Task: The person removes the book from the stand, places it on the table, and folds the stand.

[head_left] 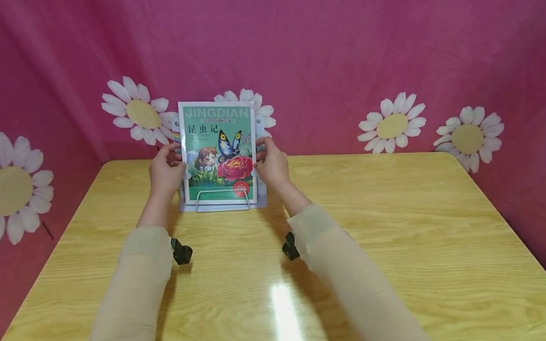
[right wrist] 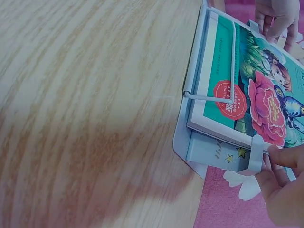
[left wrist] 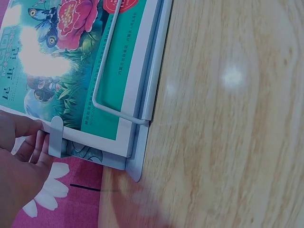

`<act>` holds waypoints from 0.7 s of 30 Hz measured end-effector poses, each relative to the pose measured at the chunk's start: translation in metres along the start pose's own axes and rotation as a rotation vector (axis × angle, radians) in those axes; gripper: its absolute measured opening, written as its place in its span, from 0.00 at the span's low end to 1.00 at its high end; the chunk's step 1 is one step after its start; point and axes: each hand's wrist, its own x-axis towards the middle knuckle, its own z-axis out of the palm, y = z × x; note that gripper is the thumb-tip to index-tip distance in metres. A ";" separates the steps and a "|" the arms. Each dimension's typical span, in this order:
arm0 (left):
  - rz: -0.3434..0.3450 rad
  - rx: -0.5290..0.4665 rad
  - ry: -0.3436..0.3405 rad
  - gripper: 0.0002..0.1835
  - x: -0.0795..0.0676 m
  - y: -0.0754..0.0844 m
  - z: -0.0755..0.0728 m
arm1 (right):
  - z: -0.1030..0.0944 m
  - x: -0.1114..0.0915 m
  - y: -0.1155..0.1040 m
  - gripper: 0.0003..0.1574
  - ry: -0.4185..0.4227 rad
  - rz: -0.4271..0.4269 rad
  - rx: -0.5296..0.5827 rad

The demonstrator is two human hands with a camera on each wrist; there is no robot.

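A green children's book (head_left: 213, 160), with a butterfly and a red flower on its cover, leans upright on a pale book stand (head_left: 190, 207). A white wire holder (left wrist: 97, 85) crosses the cover's lower part. My left hand (head_left: 165, 169) grips the stand's left side by a side clip (left wrist: 56, 137), thumb near the book's edge and fingers curled behind. On the opposite side my right hand (head_left: 273, 164) holds the stand the same way, its thumb and fingers close against the other clip (right wrist: 256, 153). The fingertips behind the stand are partly hidden.
The stand rests near the back edge of a light wooden table (head_left: 388, 236). Behind and beside it hangs a pink cloth (head_left: 311, 51) with white daisies. A black wrist device (head_left: 181, 252) shows at the left sleeve, another black device (head_left: 290, 245) at the right.
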 end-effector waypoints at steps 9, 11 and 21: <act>0.037 -0.008 0.038 0.25 0.003 0.001 0.001 | -0.002 0.004 -0.001 0.26 0.008 -0.012 0.020; 0.053 -0.003 0.050 0.25 0.004 0.002 0.002 | -0.002 0.005 -0.001 0.26 0.012 -0.017 0.044; 0.039 -0.013 0.063 0.25 0.005 0.006 0.002 | -0.002 0.007 -0.001 0.26 0.021 -0.016 0.103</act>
